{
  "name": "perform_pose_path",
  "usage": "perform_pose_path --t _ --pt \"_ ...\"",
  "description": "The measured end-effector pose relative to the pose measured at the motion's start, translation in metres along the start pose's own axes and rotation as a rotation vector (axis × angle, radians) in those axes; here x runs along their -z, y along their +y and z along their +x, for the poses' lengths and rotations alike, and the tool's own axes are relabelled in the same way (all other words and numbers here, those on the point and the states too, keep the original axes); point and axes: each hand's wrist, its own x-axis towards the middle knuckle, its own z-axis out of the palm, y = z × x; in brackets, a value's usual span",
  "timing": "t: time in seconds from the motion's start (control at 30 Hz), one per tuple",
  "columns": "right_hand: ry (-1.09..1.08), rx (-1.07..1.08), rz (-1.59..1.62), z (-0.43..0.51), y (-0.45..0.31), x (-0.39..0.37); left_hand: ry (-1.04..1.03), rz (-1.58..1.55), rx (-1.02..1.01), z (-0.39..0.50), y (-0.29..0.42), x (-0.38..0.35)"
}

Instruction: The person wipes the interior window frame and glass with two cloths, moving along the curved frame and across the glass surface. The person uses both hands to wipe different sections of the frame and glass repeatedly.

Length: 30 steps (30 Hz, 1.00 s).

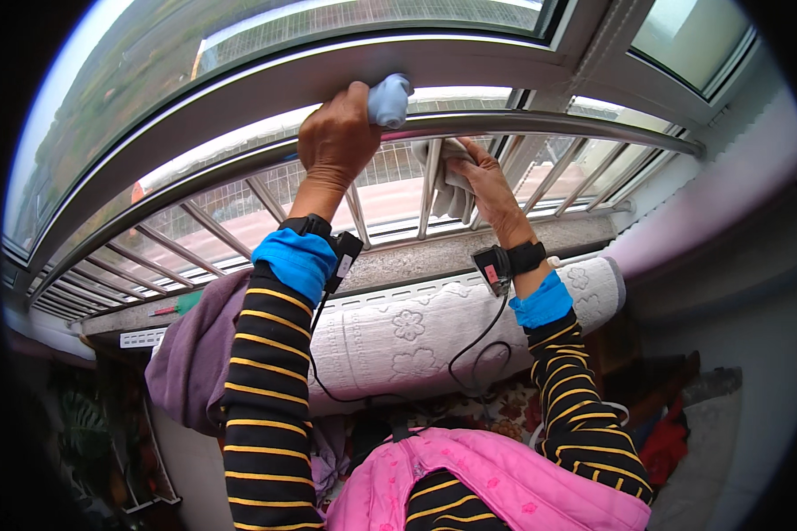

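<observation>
My left hand [342, 133] grips a bunched light blue cloth [389, 101] just above the metal top rail [505, 122] of a window guard, close to the white window frame [265, 73]. Below the rail, my right hand [488, 182] is closed on a grey-beige cloth [453, 179], which lies against an upright metal bar [430, 189]. Part of this cloth shows on the far side of that bar. The fingers of my right hand are partly hidden by the rail and the cloth.
A quilted white cover [412, 332] with flower patterns lies over a radiator below the stone sill [398, 265]. A purple towel [192, 365] hangs at its left. Cables hang from devices on both wrists. A curtain [717, 192] is at the right, a plant [83, 425] at lower left.
</observation>
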Motion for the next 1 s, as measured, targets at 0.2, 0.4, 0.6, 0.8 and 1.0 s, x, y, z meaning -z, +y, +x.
perform_pose_path --t 0.2,0.4,0.6,0.8,1.0 --pt "0.092 0.066 0.202 -0.046 -0.026 -0.002 -0.054 0.046 0.017 0.0 0.0 0.0" --pt "0.278 0.113 0.28 -0.096 -0.027 0.056 -0.066 0.049 0.027 0.001 0.001 0.002" --pt "0.655 0.079 0.002 -0.094 -0.005 0.145 -0.076 0.058 0.033 0.001 0.003 0.003" --pt "0.417 -0.089 -0.758 -0.039 0.079 0.17 -0.058 0.055 0.023 0.001 0.003 0.004" --pt "0.277 -0.347 -0.973 0.0 0.138 0.181 -0.014 0.054 -0.001 0.001 0.004 0.003"
